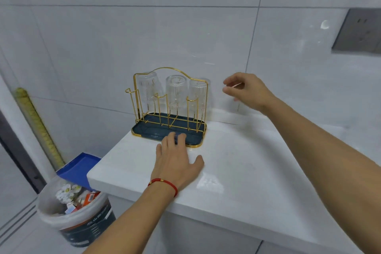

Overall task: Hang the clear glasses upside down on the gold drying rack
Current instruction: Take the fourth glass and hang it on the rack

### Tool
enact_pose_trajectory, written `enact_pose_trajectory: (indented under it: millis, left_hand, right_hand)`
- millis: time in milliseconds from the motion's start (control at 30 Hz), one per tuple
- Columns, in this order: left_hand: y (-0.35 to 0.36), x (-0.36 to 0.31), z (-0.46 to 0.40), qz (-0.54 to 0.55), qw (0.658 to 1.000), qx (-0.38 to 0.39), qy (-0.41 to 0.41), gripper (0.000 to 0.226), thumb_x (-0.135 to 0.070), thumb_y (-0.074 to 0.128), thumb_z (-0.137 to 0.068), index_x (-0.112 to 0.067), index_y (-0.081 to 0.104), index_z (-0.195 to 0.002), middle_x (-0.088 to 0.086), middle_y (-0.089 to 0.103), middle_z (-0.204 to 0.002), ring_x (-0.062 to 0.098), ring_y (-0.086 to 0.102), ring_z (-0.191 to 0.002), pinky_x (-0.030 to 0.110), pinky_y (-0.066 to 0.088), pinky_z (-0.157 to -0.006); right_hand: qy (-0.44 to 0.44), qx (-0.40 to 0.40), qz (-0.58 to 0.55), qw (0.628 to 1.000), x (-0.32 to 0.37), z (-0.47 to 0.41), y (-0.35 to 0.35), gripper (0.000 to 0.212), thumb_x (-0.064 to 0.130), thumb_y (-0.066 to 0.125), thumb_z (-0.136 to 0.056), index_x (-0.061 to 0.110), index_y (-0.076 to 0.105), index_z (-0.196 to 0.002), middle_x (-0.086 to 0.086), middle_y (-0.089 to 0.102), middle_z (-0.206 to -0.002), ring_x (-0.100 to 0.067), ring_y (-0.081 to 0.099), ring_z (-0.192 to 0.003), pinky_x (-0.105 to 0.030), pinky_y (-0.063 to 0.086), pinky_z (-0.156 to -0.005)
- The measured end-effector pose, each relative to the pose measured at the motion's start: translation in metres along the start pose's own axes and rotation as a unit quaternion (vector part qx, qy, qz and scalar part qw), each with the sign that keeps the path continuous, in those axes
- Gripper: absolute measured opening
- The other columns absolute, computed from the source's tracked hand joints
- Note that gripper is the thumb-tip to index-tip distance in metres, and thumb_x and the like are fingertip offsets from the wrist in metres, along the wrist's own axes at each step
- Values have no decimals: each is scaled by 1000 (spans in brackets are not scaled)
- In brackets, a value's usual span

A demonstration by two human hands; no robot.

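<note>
The gold drying rack (132,97) stands on a dark blue tray (198,137) at the back left of a white counter (247,171). Three clear glasses hang upside down on its rear prongs: a left glass (148,88), a middle glass (175,90) and a right glass (198,94). The front prongs are bare. My left hand (177,161) lies flat on the counter, its fingertips touching the tray's front edge. My right hand (247,90) hovers to the right of the rack, fingers apart, holding nothing.
A white tiled wall (185,33) rises right behind the rack, with a grey socket plate (358,31) at the upper right. Below the counter's left end stand a lined bin full of rubbish (76,210) and a blue box (80,167).
</note>
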State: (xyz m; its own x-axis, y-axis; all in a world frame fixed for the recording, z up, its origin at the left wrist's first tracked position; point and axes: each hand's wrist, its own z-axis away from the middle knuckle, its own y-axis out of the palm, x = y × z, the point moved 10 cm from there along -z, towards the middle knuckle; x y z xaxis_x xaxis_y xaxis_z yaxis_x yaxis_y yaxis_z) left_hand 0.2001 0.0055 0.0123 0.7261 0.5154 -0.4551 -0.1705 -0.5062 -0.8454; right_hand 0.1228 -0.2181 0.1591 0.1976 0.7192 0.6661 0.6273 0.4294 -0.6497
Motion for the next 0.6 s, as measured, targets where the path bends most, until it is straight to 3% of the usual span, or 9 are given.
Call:
enact_pose_trajectory:
  millis: [133,267,367,467,600]
  left_hand:
    - [-16,1,5,95,995,-40,3,66,-40,66,-90,-19,36,-145,6,38,-151,24,32,-140,37,38,-108]
    - [-11,-44,10,144,988,-38,31,57,-43,61,-86,-20,48,-136,3,50,-140,25,38,-133,30,34,-95]
    - [17,-134,24,168,977,11,129,52,-41,58,-85,-22,51,-133,-2,50,-140,18,34,-136,24,30,-100]
    - [47,-218,37,168,961,48,212,46,-35,60,-92,-24,50,-136,-4,47,-145,15,32,-138,30,36,-106]
    - [92,-276,40,147,953,98,247,47,-33,59,-93,-20,50,-138,1,47,-148,20,33,-142,37,38,-111]
  right_hand:
    - [-10,17,154,988,-56,117,12,39,26,67,-94,26,58,-132,7,59,-131,-13,64,-109,-39,53,-96]
    - [51,-39,157,985,-106,189,-21,41,18,66,-93,21,59,-134,4,58,-135,-17,57,-123,-32,45,-100]
    - [129,-143,149,970,-141,215,-74,38,13,63,-92,16,61,-130,-2,62,-131,-21,57,-123,-28,41,-96]
    - [208,-275,125,930,-174,248,-124,34,8,60,-90,13,61,-124,-6,62,-123,-26,58,-117,-29,40,-88]
    - [311,-441,44,841,-199,289,-160,40,8,64,-89,7,54,-128,-15,52,-129,-33,52,-118,-30,36,-85]
